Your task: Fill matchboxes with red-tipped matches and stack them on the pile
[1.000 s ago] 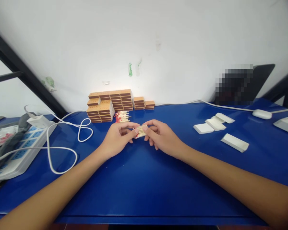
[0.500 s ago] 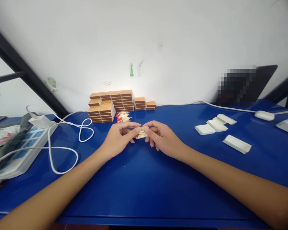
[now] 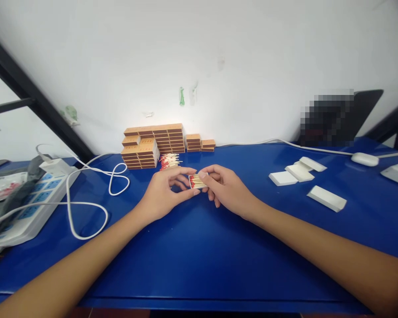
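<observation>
Between my hands is a small white matchbox tray (image 3: 194, 186) filled with red-tipped matches (image 3: 196, 180), their heads toward the left. My left hand (image 3: 164, 192) grips the tray's left end, its thumb along the near side and its index finger along the far side. My right hand (image 3: 227, 190) holds the right end, with the thumb on top of the matches and the other fingers curled beneath. Just behind my left hand lies a pile of loose matches (image 3: 171, 161). Stacked matchboxes (image 3: 139, 152) stand beyond it against the wall.
Smaller matchbox stacks (image 3: 193, 143) stand right of the big one. Several white trays (image 3: 327, 198) lie on the blue table (image 3: 199, 265) at right. A power strip (image 3: 36, 207) and looped white cable (image 3: 86, 204) occupy the left. A dark panel (image 3: 368, 112) leans at the back right.
My left thumb has moved off the top of the matches to the tray's near edge, uncovering the red heads. My right hand keeps its hold with little movement.
</observation>
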A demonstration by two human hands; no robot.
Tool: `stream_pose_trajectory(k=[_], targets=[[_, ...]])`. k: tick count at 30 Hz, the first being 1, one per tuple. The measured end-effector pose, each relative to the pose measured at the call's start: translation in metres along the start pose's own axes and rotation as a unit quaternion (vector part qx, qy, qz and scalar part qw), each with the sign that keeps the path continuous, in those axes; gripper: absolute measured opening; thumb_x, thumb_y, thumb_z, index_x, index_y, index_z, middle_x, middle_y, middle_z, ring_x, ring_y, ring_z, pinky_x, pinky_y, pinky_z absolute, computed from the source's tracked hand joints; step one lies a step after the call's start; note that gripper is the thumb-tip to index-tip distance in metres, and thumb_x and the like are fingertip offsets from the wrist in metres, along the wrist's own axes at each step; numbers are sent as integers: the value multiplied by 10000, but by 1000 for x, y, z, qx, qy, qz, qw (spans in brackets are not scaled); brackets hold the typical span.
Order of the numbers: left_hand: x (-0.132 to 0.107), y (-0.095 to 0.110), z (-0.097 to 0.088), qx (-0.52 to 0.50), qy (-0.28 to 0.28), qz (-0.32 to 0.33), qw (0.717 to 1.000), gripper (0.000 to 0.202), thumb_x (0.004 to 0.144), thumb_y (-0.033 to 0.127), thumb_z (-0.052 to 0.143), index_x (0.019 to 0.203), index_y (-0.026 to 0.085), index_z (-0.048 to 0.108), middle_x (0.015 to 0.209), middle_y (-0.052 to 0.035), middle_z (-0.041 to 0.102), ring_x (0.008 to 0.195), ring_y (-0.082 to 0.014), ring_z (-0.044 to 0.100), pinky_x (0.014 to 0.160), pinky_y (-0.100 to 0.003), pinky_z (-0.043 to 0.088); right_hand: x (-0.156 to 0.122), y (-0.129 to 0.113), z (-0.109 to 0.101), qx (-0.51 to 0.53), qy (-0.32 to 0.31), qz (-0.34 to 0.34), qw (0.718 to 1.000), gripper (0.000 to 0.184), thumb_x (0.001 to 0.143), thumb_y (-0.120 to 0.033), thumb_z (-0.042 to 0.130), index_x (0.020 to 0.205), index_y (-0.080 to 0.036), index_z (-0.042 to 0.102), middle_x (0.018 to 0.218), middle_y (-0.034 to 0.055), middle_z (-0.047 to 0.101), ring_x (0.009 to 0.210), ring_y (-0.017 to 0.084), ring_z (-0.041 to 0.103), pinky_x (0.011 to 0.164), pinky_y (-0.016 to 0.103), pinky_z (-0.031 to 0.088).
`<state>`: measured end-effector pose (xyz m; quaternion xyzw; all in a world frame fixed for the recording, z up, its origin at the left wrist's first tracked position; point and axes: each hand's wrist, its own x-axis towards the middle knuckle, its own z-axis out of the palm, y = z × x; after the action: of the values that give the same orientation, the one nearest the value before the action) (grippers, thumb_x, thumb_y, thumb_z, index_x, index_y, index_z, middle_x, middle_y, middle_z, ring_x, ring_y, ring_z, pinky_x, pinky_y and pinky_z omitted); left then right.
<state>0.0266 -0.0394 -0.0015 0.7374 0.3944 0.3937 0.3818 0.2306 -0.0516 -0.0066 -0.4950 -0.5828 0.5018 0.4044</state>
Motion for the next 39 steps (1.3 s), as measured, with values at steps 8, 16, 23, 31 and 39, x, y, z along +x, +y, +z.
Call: stream_pose_trajectory(k=[8,16,23,31,39], targets=[[-1,4,1,2,-9,-14,1000,475,797,303,907,1230,155,779,940,-75,802,780,-173,727,777,-325,635,2,6,-1,-11,-6,-3,1000,270,1002,-434,668,1119,-193,635,640,-57,593,470,100,541,387,200,469],[-1,4,0,-6,-13,-15,1000,473,797,304,905,1228,155,779,925,-64,800,784,-169,735,788,-313,637,2,7,-2,-15,-11,-8,1000,251,995,-392,679,1139,-193,632,659,-55,592,494,103,557,394,202,478],[0,4,0,-18,-7,-26,999,487,789,310,913,1223,138,776,981,-91,810,816,-181,749,785,-312,642,2,9,-2,-5,-19,4,1000,320,1010,-379,660,1251,-186,574,725,-47,597,540,108,572,394,201,482],[1,1,0,-9,14,-16,1000,476,781,326,923,1197,142,783,928,-72,804,797,-176,750,791,-308,650,3,11,-1,5,-11,0,1000,323,1004,-346,657,1267,-197,546,848,-25,615,588,105,603,390,202,486],[1,1,-1,5,36,4,999,445,790,327,917,1183,159,794,926,-65,801,775,-178,754,790,-327,672,4,9,0,18,-9,8,1000,303,981,-301,660,1246,-201,552,830,-43,592,549,98,584,372,207,470]])
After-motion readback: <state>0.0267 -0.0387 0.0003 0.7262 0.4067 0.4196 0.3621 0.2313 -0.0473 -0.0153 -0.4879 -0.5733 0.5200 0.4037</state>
